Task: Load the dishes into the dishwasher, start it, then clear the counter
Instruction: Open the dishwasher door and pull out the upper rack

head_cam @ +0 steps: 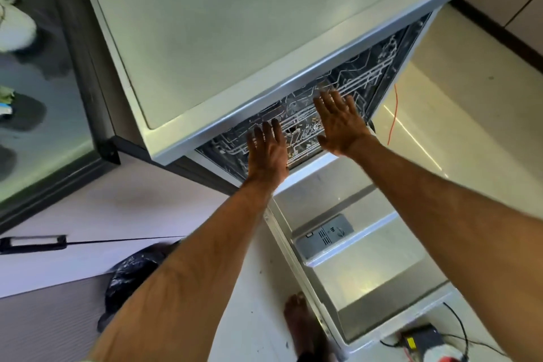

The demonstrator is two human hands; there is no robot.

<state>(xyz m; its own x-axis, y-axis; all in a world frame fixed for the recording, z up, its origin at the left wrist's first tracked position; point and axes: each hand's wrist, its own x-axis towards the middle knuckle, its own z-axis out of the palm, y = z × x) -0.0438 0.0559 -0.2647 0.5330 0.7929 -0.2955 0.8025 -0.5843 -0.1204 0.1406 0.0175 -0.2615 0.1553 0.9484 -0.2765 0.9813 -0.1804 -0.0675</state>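
- Pushing the rack point(361, 79) back into the dishwasher point(411, 35) looks to me like the step in hand. The left hand point(269, 153) and the right hand point(342, 123) are both flat, fingers straight and a little spread, holding nothing. They lie at the rack's front edge, under the lip of the worktop point(235, 23).
- I cannot tell whether the palms press the wire or hover just over it.
- To do it well I would keep both hands level and push evenly, so the rack runs straight and does not skew. I would go slowly enough that nothing inside tips.
- The load is hard to read: pale glints between the hands may be cutlery point(305, 129), but I cannot make out plates or cups in the dark tub.
- The door point(379, 267) lies fully down, its detergent dispenser point(324, 236) facing up between my forearms. I judge loading nearly done and the start not yet made.
- In the way, a bare foot point(302, 323) stands just beside the door's left edge.
- A black box point(420, 339) with cables sits on the floor by the door's outer corner. Both want minding when the door lifts.
- An orange wire point(393, 114) hangs at the right of the machine, and a black bag point(132, 270) lies on the floor at left.
- White things point(14, 29) sit on a dark glass surface point(44, 126) beyond, so the clearing is not yet done.
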